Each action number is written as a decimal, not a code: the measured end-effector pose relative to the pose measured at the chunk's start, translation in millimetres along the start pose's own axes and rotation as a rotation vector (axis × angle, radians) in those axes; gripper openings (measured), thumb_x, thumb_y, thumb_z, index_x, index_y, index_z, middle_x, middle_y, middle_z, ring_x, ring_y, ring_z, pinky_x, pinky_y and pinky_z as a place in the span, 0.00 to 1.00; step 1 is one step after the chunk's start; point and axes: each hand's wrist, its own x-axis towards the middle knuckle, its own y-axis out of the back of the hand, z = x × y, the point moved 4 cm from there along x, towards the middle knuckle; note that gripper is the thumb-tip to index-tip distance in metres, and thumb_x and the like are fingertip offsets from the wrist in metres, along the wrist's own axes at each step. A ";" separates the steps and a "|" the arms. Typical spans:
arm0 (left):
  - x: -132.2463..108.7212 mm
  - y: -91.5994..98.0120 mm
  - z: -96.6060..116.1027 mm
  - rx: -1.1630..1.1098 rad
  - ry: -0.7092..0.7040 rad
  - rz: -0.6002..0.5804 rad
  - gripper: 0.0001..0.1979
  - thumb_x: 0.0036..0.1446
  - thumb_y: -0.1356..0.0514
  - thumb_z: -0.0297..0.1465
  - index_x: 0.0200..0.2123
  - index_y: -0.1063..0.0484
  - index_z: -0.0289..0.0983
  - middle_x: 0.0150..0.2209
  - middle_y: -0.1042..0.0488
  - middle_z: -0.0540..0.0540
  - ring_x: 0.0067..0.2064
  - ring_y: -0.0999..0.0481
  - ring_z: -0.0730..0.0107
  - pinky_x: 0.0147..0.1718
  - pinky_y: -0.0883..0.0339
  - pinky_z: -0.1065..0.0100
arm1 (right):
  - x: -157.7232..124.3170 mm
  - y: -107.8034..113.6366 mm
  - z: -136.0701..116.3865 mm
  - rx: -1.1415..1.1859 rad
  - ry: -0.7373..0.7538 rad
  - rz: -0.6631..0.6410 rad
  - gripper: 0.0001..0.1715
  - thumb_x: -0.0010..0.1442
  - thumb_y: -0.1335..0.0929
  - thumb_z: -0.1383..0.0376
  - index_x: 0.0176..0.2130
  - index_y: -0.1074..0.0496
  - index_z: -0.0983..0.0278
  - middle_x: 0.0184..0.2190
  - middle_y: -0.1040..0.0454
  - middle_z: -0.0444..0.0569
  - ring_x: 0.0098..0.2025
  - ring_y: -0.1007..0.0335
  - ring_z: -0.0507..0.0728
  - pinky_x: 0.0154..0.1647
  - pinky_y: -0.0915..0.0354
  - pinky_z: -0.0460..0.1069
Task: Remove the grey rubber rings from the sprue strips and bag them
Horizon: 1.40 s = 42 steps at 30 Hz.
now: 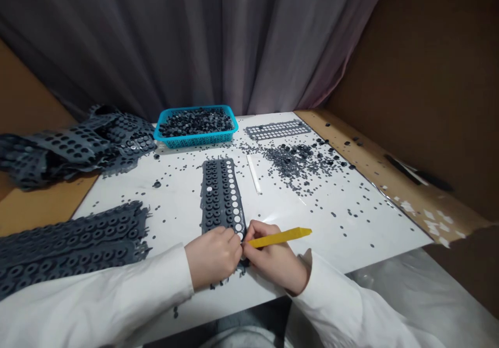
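Observation:
A dark grey rubber sheet [218, 197] of moulded ring-shaped parts lies lengthwise before me on the white board. Down its right side runs a row of holes showing white. My left hand [217, 254] rests over the sheet's near end, its fingers curled and pressed together; whatever they pinch is hidden. Close against it, my right hand [275, 254] grips a yellow stick-shaped tool [283, 237]. The tool's working tip points left, between both hands at the sheet's right edge, and is too covered to make out.
A blue basket [197, 141] full of small black parts stands behind. More ring sheets [74, 239] lie left, near a heap of punched sheets [78, 145]. Small dark discs [290, 161], a white stick [253, 174] and a perforated strip [277, 130] lie rightward.

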 end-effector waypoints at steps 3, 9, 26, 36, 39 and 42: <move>-6.8 17.9 -17.1 -0.197 0.062 0.110 0.12 0.59 0.51 0.22 0.29 0.29 0.32 0.27 0.28 0.43 0.30 0.29 0.64 0.28 0.36 0.65 | -0.2 -0.2 0.9 -0.021 -0.003 0.003 0.07 0.45 0.37 0.75 0.21 0.38 0.64 0.16 0.37 0.40 0.20 0.42 0.48 0.21 0.46 0.42; -36.7 45.0 -68.9 -1.153 0.593 0.366 0.08 0.53 0.40 0.36 0.32 0.28 0.36 0.28 0.27 0.50 0.29 0.29 0.73 0.29 0.36 0.72 | -1.2 -1.1 5.8 0.045 -0.056 -0.023 0.06 0.47 0.36 0.73 0.23 0.37 0.64 0.16 0.35 0.39 0.19 0.40 0.48 0.21 0.44 0.42; -38.2 -29.6 -37.5 -2.496 0.575 0.482 0.12 0.48 0.36 0.36 0.32 0.31 0.33 0.23 0.30 0.48 0.19 0.33 0.78 0.16 0.44 0.77 | -4.6 -3.4 12.9 0.279 -0.190 -0.126 0.07 0.51 0.35 0.71 0.25 0.38 0.64 0.18 0.33 0.40 0.18 0.37 0.48 0.19 0.40 0.42; -34.3 -39.2 -36.4 -2.669 0.881 0.518 0.05 0.49 0.41 0.28 0.31 0.33 0.34 0.22 0.36 0.52 0.15 0.46 0.85 0.12 0.60 0.82 | -4.1 -2.6 9.7 0.272 -0.168 -0.111 0.09 0.54 0.34 0.68 0.24 0.39 0.63 0.18 0.33 0.40 0.18 0.37 0.48 0.19 0.41 0.42; -33.3 -41.5 -38.0 -2.659 0.877 0.580 0.04 0.49 0.42 0.28 0.30 0.33 0.34 0.21 0.38 0.53 0.14 0.50 0.86 0.12 0.63 0.82 | -9.6 0.2 8.3 0.287 -0.105 -0.035 0.08 0.56 0.34 0.65 0.28 0.38 0.63 0.20 0.30 0.43 0.22 0.33 0.51 0.22 0.38 0.44; -32.8 -41.0 -38.3 -2.674 0.817 0.625 0.04 0.49 0.43 0.29 0.28 0.34 0.34 0.20 0.39 0.53 0.15 0.50 0.86 0.12 0.61 0.82 | -18.7 0.4 -0.8 0.327 0.024 -0.018 0.07 0.62 0.39 0.62 0.38 0.35 0.62 0.30 0.24 0.50 0.29 0.27 0.54 0.30 0.33 0.47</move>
